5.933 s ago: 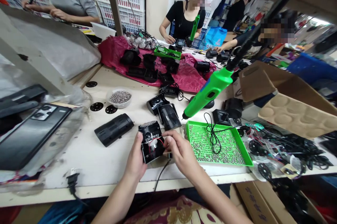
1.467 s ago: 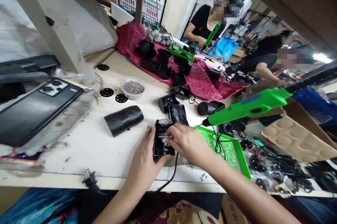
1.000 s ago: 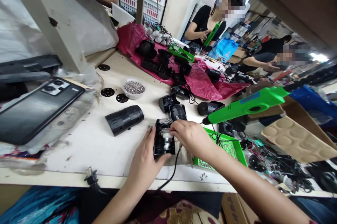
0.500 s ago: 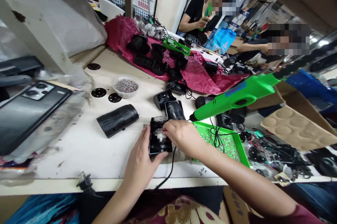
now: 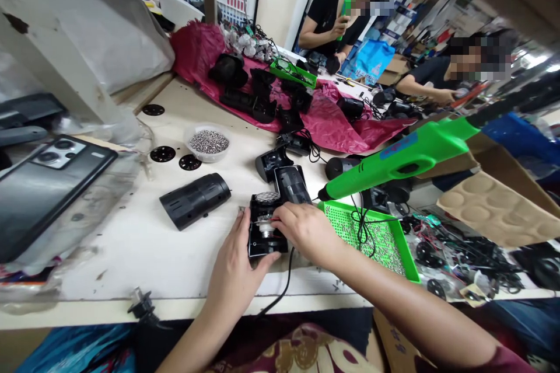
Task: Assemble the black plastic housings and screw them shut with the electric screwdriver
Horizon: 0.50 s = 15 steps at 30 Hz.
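Observation:
A black device housing [image 5: 268,246] lies with its hollow side up near the front of the table, a small silvery motor [image 5: 265,227] seated inside. My left hand [image 5: 236,256] grips its left side, thumb along the front edge. Over its right side, my right hand [image 5: 306,232] has its fingertips pinched together at the motor, where a bit of red wire shows; exactly what they pinch is hidden. A black cord [image 5: 286,279] runs from the housing over the table edge. Another black half shell [image 5: 195,201] lies to the left, and a further black housing [image 5: 292,185] sits just behind.
A green electric screwdriver [image 5: 389,166] hangs at the right, above a green tray [image 5: 409,265] of screws. A bowl [image 5: 209,157] of small metal parts, black discs [image 5: 163,154] and a phone [image 5: 56,186] are to the left. Black parts lie on pink plastic [image 5: 336,133]; co-workers sit beyond.
My right fingers have shifted slightly at the motor, baring more of it. My left hand keeps its hold. The screwdriver appears slightly further right, and a co-worker at the back right has moved.

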Tool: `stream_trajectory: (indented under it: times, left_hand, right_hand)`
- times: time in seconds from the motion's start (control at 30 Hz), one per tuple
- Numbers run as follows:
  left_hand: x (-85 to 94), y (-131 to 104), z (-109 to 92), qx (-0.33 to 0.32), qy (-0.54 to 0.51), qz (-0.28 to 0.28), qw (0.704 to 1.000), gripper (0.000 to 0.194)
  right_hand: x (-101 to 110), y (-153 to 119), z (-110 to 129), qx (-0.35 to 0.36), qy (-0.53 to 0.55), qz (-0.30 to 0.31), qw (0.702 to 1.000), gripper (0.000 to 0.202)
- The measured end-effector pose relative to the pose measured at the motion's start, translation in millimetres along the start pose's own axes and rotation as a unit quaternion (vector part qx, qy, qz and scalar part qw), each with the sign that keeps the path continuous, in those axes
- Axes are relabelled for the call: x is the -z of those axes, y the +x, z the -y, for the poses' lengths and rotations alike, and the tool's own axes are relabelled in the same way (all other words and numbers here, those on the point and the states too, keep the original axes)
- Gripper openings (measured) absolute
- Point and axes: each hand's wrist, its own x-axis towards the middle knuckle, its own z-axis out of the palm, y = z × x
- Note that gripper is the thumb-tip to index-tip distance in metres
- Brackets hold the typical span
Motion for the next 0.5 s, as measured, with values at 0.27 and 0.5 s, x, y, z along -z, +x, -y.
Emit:
stream_trajectory:
  times: [0.27,0.5]
  left_hand:
    - [1.1,0.0,1.2,-0.007,0.007,0.006,1.000,0.089]
    - [0.9,0.9,3.2,0.033,-0.011,0.013,0.999,0.088]
  right_hand:
    - [4.8,-0.6,-3.5,-0.019,0.030,0.030,0.999,0.009]
    - [-1.6,5.0,1.6,-0.029,0.055,0.032,0.998,0.007]
